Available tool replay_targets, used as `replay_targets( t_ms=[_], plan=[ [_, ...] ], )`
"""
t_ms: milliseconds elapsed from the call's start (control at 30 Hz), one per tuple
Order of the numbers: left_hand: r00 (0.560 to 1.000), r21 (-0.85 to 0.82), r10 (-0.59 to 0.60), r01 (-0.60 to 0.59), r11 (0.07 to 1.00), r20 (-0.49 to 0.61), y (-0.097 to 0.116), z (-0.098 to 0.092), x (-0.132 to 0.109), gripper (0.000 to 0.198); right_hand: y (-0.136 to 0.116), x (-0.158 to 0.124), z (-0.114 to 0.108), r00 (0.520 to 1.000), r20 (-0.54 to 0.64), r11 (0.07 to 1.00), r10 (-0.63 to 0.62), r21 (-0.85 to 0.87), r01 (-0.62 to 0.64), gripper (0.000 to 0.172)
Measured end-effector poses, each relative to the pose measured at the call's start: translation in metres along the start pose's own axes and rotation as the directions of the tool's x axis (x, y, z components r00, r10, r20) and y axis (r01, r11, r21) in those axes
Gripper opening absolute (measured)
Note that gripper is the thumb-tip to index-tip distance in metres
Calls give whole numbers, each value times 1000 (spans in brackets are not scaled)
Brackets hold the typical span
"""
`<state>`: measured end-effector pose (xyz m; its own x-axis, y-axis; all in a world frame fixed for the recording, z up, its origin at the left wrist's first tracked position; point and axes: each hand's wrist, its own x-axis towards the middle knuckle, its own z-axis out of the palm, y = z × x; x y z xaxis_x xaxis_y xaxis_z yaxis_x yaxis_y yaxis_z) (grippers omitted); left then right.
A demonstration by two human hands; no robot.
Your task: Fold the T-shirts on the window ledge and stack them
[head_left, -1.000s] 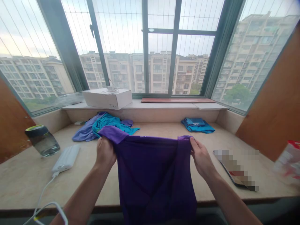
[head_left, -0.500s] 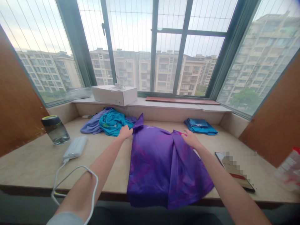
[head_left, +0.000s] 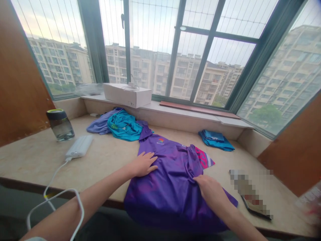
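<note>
A purple shirt [head_left: 165, 187] lies spread on the stone ledge, its lower part hanging over the front edge. Near its top is a small logo, and a pink and white patterned piece [head_left: 202, 158] shows at the upper right. My left hand [head_left: 145, 164] rests flat on the shirt's left side, fingers spread. On the right side, my right hand [head_left: 209, 187] pinches a fold of the purple fabric, which is bunched and wrinkled above it.
Teal clothing [head_left: 124, 125] and lavender clothing [head_left: 100, 124] lie behind at left, a folded blue garment [head_left: 216, 140] at back right. A bottle [head_left: 61, 125], a white power bank [head_left: 79, 146] with a looping cable, and a phone [head_left: 255, 207] flank the shirt.
My left hand has moved from the shirt's upper left corner down onto its surface and opened. My right hand has moved lower, toward me. The shirt is more wrinkled, and the view has tilted.
</note>
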<state>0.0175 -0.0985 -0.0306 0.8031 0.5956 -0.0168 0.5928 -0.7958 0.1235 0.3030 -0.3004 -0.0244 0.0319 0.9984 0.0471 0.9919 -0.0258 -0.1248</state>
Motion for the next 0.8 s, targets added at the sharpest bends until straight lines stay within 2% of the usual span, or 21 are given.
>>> replay_targets(
  t_ms=[100, 200, 300, 333, 433, 533, 667, 733, 800],
  plan=[
    [991, 26, -49, 53, 998, -128, -7, -10, -7, 44, -7, -19, -18, 1000, 24, 993, -7, 120, 4, 38],
    [973, 108, -82, 108, 988, -218, -6, -16, 3, 34, -2, -10, -30, 1000, 20, 982, -6, 189, 2, 28],
    [975, 123, 32, -5, 992, -218, -4, -18, 34, 36, 10, 32, -32, 989, -135, 996, 56, 80, -45, 35],
    [977, 118, 72, -49, 992, -200, -5, -17, 46, 42, 14, 49, -30, 986, -166, 999, 27, 34, -22, 41],
    [984, 117, 117, -101, 988, -136, -12, -14, 78, 55, 22, 88, -21, 989, -126, 997, -71, -47, 66, 54],
    [990, 138, 93, -78, 987, -107, -21, -12, 93, 52, 23, 102, -11, 995, -24, 987, -100, -132, 96, 45],
    [985, 175, 34, -4, 984, -167, -22, -12, 95, 28, 21, 106, -7, 994, -22, 953, -108, -286, 97, 19],
    [973, 192, -2, 48, 980, -233, -17, -19, 94, 18, 19, 112, -16, 994, -62, 944, -95, -323, 70, 22],
    [942, 204, -45, 119, 972, -333, -12, -32, 92, 23, 19, 119, -33, 988, -144, 943, -57, -333, 6, 30]
  ],
)
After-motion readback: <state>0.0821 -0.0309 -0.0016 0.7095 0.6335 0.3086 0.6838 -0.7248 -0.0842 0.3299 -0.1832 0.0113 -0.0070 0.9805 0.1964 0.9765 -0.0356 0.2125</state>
